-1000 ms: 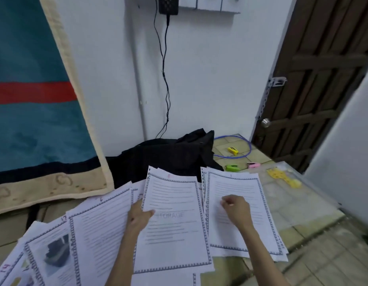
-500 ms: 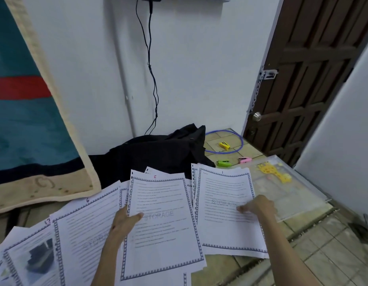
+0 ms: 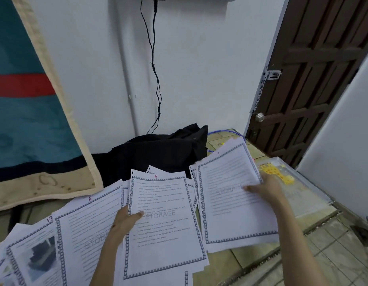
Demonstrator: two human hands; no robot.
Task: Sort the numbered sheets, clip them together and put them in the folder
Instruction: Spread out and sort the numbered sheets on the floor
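Printed sheets with patterned borders and handwritten numbers lie fanned over the floor. My left hand [image 3: 125, 221] pinches the left edge of the sheet numbered 5 [image 3: 164, 226]. My right hand [image 3: 265, 187] grips the right edge of a small stack topped by sheet 1 [image 3: 230, 195], which is lifted and tilted off the floor. Sheets 6 [image 3: 84, 230] and 13 [image 3: 34, 252] lie to the left. A clear plastic folder [image 3: 302, 195] with a yellow print rests on the floor right of the stack.
A black bag [image 3: 158, 153] slumps against the white wall behind the sheets, with a blue cable [image 3: 232, 133] looped beside it. A brown wooden door [image 3: 315, 79] stands at the right. A teal and red cloth [image 3: 24, 100] hangs at the left.
My right hand has shifted from the middle of sheet 1 to its right edge and lifted the stack, hiding the coloured clips behind it. My left hand stays on sheet 5.
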